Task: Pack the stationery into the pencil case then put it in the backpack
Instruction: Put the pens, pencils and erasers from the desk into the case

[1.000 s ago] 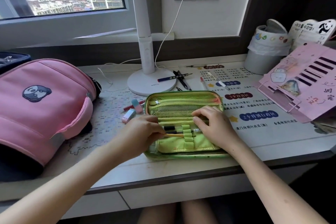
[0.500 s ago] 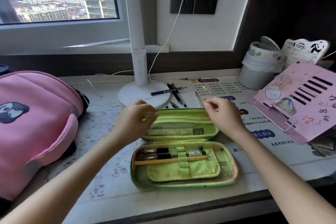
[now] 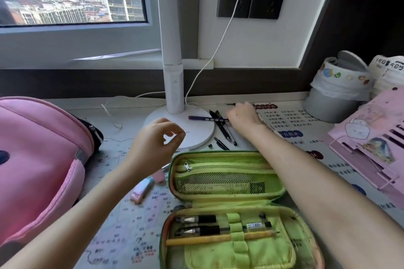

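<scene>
- Daylight from a city-view window falls on a pale surface [image 3: 122, 225] printed with a map and small text; a white lamp base [image 3: 196, 135] stands at the back.
- A green pencil case [image 3: 218, 153] lies open at the near edge, its mesh pocket toward the lamp.
- Two black pens [image 3: 196, 230] and a yellow pencil [image 3: 207, 239] sit under the elastic loops in its near half.
- A pink backpack [image 3: 39, 159] lies on the left, well apart from the case.
- The left hand [image 3: 155, 144] hovers over the lamp base, fingers loosely curled and holding nothing.
- The right hand [image 3: 242, 116] reaches past the case to the loose pens [image 3: 225, 132] just beside the lamp base; its fingers are hidden, so I cannot tell whether they grip anything.
- A blue pen [image 3: 203, 118] rests on the lamp base.
- A pink eraser [image 3: 142, 189] lies just left of the case.
</scene>
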Motion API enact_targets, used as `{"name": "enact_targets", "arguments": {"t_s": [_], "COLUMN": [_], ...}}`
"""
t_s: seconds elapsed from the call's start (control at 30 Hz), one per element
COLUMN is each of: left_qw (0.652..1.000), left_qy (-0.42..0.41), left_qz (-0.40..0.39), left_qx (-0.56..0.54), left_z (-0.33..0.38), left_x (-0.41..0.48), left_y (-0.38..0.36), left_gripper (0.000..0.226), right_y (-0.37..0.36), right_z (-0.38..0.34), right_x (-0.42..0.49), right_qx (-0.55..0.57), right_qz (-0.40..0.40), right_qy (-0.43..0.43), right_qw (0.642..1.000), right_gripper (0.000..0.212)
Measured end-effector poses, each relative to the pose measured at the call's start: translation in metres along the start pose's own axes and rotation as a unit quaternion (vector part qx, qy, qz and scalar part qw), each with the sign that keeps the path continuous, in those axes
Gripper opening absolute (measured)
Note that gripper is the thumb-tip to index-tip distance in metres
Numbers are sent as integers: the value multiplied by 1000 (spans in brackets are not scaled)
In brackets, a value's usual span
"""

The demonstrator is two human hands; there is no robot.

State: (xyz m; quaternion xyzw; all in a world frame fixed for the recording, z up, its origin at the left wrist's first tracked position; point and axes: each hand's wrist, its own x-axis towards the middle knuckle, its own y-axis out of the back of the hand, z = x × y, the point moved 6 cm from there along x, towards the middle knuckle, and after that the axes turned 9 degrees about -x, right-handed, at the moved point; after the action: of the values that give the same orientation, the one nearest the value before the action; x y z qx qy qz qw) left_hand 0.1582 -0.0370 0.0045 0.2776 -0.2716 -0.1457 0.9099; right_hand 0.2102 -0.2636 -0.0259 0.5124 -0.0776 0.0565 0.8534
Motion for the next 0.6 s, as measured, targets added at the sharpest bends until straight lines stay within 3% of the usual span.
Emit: {"name": "enact_targets", "arguments": {"t_s": [0.1,0.23,0.3,0.43,0.6], "left_qw": [1000,1000,999,998,998], "left_qy": [0,-20,-31,-37,-33], "left_qz": [1,-8,-11,-12,-6], "left_qx": [-1,23,29,39,54], "left_z": [0,13,19,27,25], "left_x": [0,-6,-11,-13,-13], "left_y": [-4,-10,-10,-6,1], "left_gripper": [10,12,13,13,12], "right_y": [-6,1,-3,-12,-9], "right_z": [-1,9,12,7,0], "right_x": [-7,-20,-27,-32,-33], "right_qx": [6,69,109,138,171], "right_qz": [-8,16,-11,-68,-42], "right_qy": [15,-48,-67,-78,-135], "right_qw": [1000,996,992,985,975], "right_gripper": [24,19,18,24,41]}}
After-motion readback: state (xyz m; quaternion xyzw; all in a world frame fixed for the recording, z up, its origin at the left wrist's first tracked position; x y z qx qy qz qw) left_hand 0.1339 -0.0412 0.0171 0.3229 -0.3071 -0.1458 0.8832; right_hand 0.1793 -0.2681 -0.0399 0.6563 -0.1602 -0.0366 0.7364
